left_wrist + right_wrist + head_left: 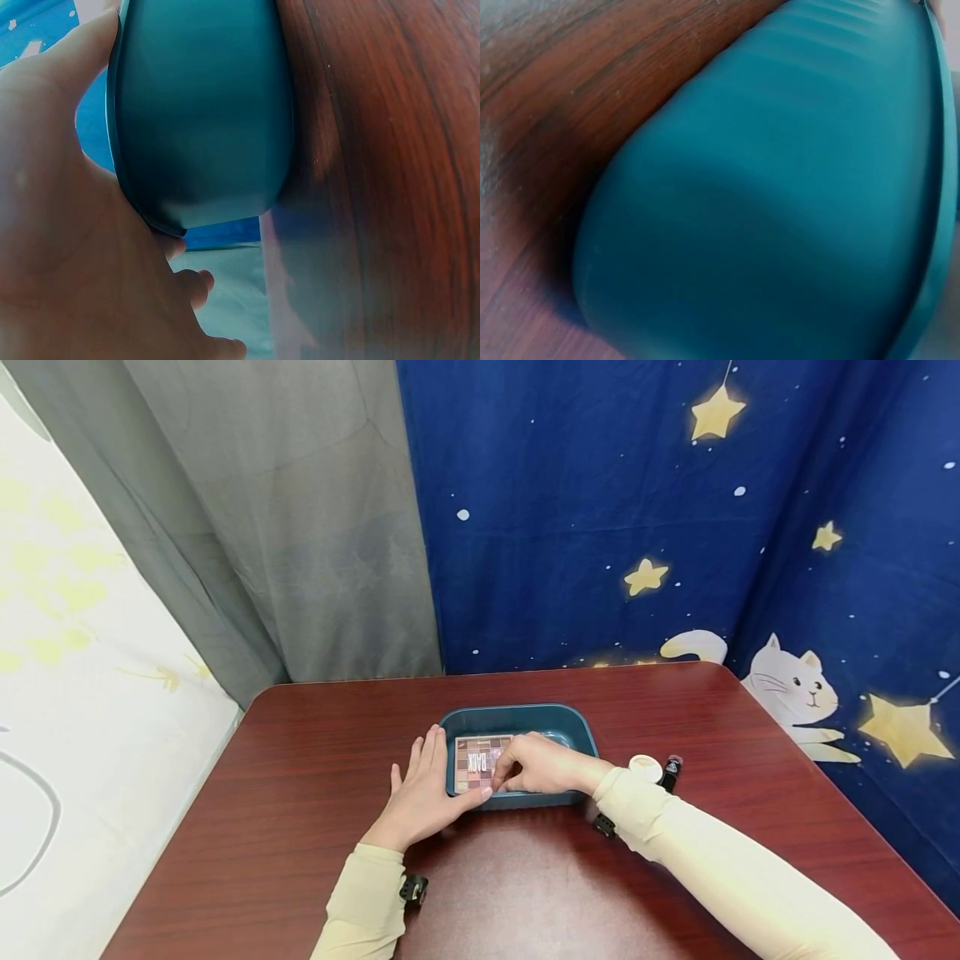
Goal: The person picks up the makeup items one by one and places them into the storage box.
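Observation:
A teal plastic bin (517, 802) sits on the table, and an eyeshadow palette (472, 766) with a grid of pinkish and brown squares lies in its left part. My left hand (420, 800) rests at the bin's left end, fingers straight along the rim and thumb stretched over the front edge. In the left wrist view this hand (67, 202) lies against the bin's rim. My right hand (546, 765) reaches over the front rim into the bin and pinches the palette's right edge between thumb and fingers. The right wrist view shows mostly the bin's outer wall (765, 172).
To the right of the bin stand a round white-lidded jar (646, 768) and a small black tube (672, 772). The reddish-brown table (337, 735) ends at a grey curtain (315, 527) and a blue star-patterned curtain (562, 527).

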Action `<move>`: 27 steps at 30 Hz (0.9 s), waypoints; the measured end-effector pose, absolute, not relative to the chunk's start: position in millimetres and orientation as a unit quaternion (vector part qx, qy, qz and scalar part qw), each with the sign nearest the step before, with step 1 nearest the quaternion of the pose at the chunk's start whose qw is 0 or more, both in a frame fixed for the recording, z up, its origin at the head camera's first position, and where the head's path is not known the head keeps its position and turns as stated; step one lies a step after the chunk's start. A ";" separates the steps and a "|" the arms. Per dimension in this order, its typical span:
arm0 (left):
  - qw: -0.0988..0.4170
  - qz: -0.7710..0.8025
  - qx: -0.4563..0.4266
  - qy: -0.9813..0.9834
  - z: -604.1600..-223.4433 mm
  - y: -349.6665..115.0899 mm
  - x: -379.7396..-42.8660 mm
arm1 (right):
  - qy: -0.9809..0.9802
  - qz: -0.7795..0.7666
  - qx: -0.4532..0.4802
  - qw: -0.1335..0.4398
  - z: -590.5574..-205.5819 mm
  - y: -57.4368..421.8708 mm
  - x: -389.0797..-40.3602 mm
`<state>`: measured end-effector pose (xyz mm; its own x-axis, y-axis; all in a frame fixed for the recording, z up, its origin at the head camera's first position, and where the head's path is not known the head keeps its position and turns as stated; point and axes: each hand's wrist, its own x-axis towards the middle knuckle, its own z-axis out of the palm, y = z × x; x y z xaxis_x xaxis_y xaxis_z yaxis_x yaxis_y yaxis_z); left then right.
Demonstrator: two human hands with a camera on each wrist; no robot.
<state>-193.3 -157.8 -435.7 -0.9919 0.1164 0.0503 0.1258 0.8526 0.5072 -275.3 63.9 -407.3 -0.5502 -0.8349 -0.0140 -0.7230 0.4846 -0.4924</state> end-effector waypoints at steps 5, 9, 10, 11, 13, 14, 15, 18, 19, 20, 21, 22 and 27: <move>0.008 -0.263 -0.064 -0.963 -435.0 -156.9 -193.5 | 0.853 -0.218 -0.460 0.111 -404.0 67.0 -273.1; 0.008 -0.263 -0.064 -0.963 -435.0 -157.3 -193.1 | 0.852 -0.221 -0.463 0.101 -401.7 69.6 -271.5; 0.009 -0.263 -0.064 -0.963 -435.3 -157.6 -193.4 | 0.853 -0.221 -0.463 0.100 -400.9 70.2 -271.0; 0.009 -0.263 -0.064 -0.963 -435.5 -157.8 -193.5 | 0.853 -0.221 -0.462 0.098 -400.3 70.9 -270.6; 0.009 -0.261 -0.064 -0.963 -436.2 -157.8 -194.2 | 0.853 -0.224 -0.463 0.095 -399.9 72.8 -270.6; 0.009 -0.261 -0.064 -0.963 -436.0 -157.6 -194.3 | 0.853 -0.225 -0.462 0.094 -399.4 73.8 -270.3; 0.007 -0.263 -0.063 -0.963 -435.5 -157.4 -194.0 | 0.854 -0.224 -0.461 0.092 -399.1 74.8 -270.3; 0.002 -0.266 -0.060 -0.962 -434.6 -157.1 -193.6 | 0.855 -0.223 -0.460 0.084 -398.9 77.4 -269.8; -0.001 -0.268 -0.059 -0.962 -434.1 -156.9 -193.2 | 0.856 -0.223 -0.460 0.080 -398.6 78.2 -269.3; -0.003 -0.269 -0.058 -0.961 -433.9 -157.0 -192.8 | 0.858 -0.220 -0.459 0.077 -397.7 78.9 -268.7; -0.004 -0.269 -0.058 -0.961 -434.2 -157.1 -192.8 | 0.859 -0.217 -0.458 0.071 -397.3 79.7 -268.5; -0.005 -0.268 -0.058 -0.962 -434.4 -157.2 -192.8 | 0.861 -0.214 -0.457 0.068 -396.1 80.6 -267.8; -0.004 -0.262 -0.058 -0.963 -435.0 -157.6 -192.9 | 0.867 -0.204 -0.451 0.054 -390.7 86.5 -266.1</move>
